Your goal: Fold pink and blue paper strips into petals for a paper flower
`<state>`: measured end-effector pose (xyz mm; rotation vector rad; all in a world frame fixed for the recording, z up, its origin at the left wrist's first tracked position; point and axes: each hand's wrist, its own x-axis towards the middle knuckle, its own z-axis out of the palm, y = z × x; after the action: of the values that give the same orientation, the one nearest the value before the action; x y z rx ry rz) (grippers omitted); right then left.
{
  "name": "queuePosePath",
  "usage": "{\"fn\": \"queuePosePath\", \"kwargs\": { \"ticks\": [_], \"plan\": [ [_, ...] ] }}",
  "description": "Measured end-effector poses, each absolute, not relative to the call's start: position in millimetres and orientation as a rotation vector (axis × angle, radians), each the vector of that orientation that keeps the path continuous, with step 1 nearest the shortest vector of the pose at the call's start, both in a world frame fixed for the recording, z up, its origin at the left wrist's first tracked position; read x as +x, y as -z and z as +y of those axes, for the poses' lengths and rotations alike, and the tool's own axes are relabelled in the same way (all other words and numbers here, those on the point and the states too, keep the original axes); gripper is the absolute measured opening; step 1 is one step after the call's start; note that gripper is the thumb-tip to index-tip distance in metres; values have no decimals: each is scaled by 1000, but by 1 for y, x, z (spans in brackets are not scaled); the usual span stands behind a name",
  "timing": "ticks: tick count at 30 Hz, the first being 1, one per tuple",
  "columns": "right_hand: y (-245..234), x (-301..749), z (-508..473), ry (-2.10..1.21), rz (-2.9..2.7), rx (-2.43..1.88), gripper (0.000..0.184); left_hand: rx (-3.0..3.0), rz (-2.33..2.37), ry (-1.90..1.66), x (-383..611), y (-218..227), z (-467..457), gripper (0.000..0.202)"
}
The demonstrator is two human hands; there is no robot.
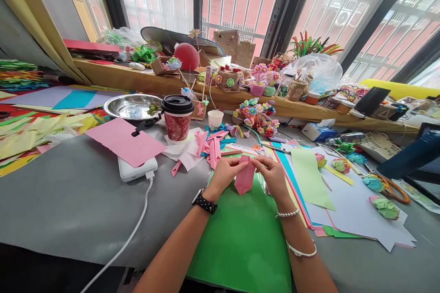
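A small strip of pink paper point(244, 178), folded to a point at its near end, is held up between my two hands. My left hand point(227, 173) pinches its upper left edge between thumb and fingers. On the upper right edge, the fingers of my right hand point(271, 175) are closed on the same paper. Both hands are above a glossy green sheet point(240, 238) on the table. Just beyond my left hand lies a pile of folded pink paper pieces point(213, 149), mixed with blue ones point(225, 133).
A lidded red cup point(177, 121), a white paper cup point(215, 119) and a metal bowl point(118, 106) stand behind. At left, a pink sheet point(127, 139) covers part of a white corded device point(137, 171). Paper sheets point(357, 213), crumpled paper flowers point(385, 207) and orange-handled scissors point(395, 191) lie right.
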<state>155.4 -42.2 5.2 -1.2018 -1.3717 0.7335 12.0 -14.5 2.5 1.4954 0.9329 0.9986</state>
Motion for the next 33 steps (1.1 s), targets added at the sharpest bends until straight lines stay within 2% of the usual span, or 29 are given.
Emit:
{"fn": "queuePosePath", "kwargs": {
  "ticks": [16, 24, 33],
  "plan": [
    [-4, 155, -42, -769, -1367, -1203, 20, 1525, 906, -1002, 12, -3, -15, 34],
    [-1, 155, -41, -654, -1420, -1289, 24, 1518, 918, -990, 12, -4, -15, 37],
    [-5, 155, -43, -715, -1368, -1276, 22, 1570, 937, -943, 12, -6, -16, 35]
  ]
}}
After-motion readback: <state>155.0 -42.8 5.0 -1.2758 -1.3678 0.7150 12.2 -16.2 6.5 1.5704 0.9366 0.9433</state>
